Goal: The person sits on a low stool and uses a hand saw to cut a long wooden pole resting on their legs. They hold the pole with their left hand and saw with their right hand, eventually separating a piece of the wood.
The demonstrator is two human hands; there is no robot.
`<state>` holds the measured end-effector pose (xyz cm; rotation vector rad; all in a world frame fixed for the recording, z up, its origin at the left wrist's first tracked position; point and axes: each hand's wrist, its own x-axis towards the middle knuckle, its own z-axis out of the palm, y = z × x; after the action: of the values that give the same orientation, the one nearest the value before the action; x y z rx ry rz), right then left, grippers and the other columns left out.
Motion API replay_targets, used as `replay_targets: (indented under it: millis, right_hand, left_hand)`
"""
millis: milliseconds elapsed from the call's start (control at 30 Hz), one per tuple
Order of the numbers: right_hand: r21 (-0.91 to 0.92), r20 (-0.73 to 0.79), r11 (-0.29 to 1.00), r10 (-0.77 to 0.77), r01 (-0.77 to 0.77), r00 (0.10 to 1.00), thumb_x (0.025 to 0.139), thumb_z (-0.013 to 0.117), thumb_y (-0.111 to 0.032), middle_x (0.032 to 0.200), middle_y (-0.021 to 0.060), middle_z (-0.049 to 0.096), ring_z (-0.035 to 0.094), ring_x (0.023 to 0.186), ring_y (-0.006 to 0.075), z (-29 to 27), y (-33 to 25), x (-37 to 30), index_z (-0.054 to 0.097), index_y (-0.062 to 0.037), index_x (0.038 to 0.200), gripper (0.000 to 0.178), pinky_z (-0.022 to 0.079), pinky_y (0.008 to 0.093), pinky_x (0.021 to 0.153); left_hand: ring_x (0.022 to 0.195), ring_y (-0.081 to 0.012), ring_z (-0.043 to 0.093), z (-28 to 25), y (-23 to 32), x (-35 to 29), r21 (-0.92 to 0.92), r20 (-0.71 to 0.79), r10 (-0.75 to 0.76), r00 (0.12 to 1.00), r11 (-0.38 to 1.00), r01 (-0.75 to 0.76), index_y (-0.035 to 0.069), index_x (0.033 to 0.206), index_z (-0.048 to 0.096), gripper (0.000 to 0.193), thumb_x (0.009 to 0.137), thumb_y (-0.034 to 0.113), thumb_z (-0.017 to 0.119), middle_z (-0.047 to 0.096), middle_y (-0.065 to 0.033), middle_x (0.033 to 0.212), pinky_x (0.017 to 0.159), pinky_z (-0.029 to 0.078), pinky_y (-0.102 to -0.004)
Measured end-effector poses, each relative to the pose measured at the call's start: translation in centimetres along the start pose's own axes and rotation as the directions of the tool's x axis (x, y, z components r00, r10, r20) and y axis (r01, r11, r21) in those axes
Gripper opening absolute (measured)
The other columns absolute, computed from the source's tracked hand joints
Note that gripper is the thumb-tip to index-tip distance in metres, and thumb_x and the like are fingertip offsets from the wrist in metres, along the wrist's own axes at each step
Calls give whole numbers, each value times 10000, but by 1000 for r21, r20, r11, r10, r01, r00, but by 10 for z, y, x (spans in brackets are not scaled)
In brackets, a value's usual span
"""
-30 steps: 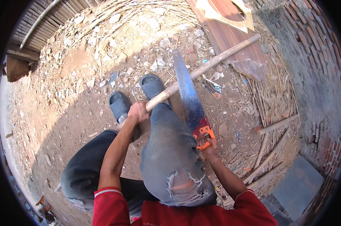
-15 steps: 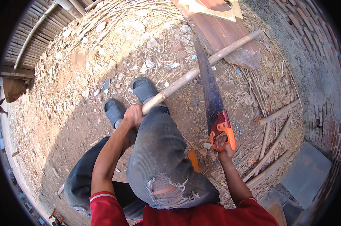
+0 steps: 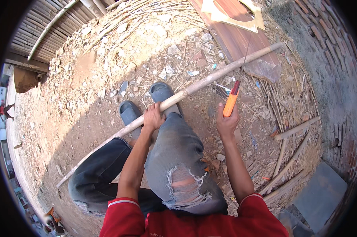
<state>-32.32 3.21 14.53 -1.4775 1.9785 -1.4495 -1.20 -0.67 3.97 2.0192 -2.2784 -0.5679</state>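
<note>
Now your left hand has its fingers wrapped round the pole, which slants from eight o'clock to two; your right hand, toward three, grips the orange-handled saw, blade aimed just past twelve.

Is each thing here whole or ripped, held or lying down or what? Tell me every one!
Pole: in one piece, slanted
Left hand: curled on the pole
Saw: held, blade seen edge-on; can't tell if it has cut in
Right hand: closed around the saw
Slippers: both worn
Jeans: worn, torn at the right knee
Brown board: lying down, near end ragged
Pale panel: on the board, rounded opening cut out
</note>
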Motion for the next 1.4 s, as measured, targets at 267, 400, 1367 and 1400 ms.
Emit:
replay_targets:
  millis: [267,400,1367,1400]
  right_hand:
    - [-343,364,907,-113,246,925,868,720,-69,893,230,685,697,853,421,79,38,65,571,12,1079,271,526,520,749]
    - [-319,525,882,-141,348,839,840,734,-100,992,218,689,687,921,428,102,33,62,553,-16,1042,284,539,511,781]
    - [17,382,978,184,-206,906,912,740,-111,671,49,605,567,600,108,-91,-27,-88,690,12,956,140,451,300,563]
    - [4,395,978,189,-207,899,913,739,-112,670,48,606,566,598,106,-93,-27,-88,691,12,954,139,451,300,561]
  left_hand:
    - [1323,-320,504,0,-20,-41,-16,-113,-174,978,985,173,145,1407,563,782,676,259,819,566,-114,1380,1106,406,-486]
    - [1232,-274,594,-20,-32,-10,127,0,-101,995,987,101,168,1236,704,609,666,310,866,682,-82,1216,1018,479,-443]
    - [1040,-357,725,-14,-14,15,-11,85,-48,995,999,49,127,1110,756,615,812,664,713,745,-173,1108,907,576,-465]
    - [1040,-370,723,-13,-18,14,-32,147,-70,987,997,76,120,1116,753,648,839,697,651,747,-185,1095,910,572,-473]
